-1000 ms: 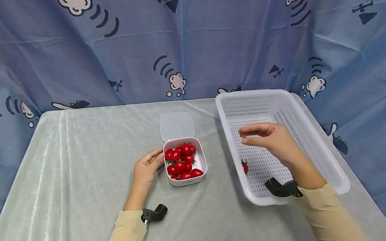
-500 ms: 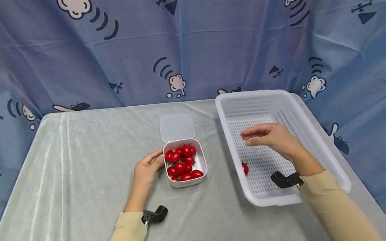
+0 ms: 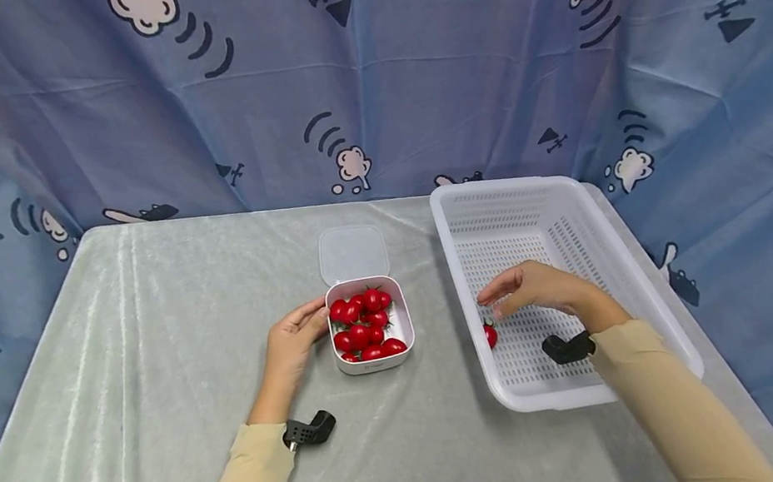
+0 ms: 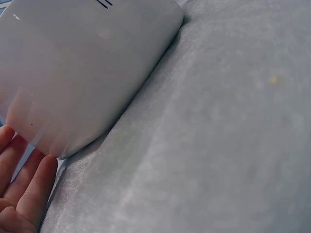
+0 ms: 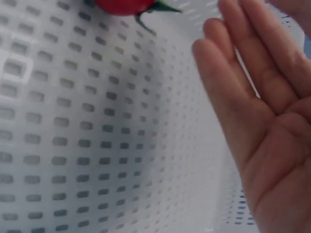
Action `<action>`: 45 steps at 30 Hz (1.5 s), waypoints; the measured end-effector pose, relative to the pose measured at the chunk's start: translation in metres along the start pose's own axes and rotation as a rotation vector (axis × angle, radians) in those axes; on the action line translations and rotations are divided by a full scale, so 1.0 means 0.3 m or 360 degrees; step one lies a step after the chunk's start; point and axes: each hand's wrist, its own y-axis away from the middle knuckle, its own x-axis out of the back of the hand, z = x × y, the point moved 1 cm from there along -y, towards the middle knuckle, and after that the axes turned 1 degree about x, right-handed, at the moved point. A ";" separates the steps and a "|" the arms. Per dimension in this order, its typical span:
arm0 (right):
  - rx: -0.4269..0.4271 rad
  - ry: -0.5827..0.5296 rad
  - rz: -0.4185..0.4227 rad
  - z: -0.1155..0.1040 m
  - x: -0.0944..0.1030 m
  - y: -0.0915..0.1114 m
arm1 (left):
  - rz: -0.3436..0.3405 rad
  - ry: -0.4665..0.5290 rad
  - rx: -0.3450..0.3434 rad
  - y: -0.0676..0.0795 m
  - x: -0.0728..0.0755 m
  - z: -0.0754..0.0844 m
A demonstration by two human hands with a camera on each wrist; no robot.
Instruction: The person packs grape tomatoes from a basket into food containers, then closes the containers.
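My left hand [image 3: 292, 338] touches the left side of a small white box [image 3: 378, 365] with its fingertips. In the left wrist view, relaxed fingers [image 4: 38, 187] meet the box's glossy wall. Several red cherry tomatoes [image 3: 360, 334] with green stems lie in the box. My right hand [image 3: 538, 287] hovers inside a white plastic basket [image 3: 507, 390], its fingers extended and holding nothing. A single cherry tomato [image 3: 491, 336] rests near the basket's left wall, just below the right fingertips. The right wrist view shows this tomato [image 5: 125, 5] apart from the hand.
Behind the box lies a translucent square lid [image 3: 352, 253], by its rear edge. A pale grey cloth [image 3: 165, 327] covers the table. A blue patterned curtain [image 3: 270, 82] hangs along the back and right side.
My right hand has lowered toward the single tomato in the basket, its fingers now closer to it. The left hand stays at the box.
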 end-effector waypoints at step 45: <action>-0.0026 0.0251 -0.0281 0.012 -0.081 -0.056 | -0.0018 0.0000 -0.0015 -0.004 0.006 -0.005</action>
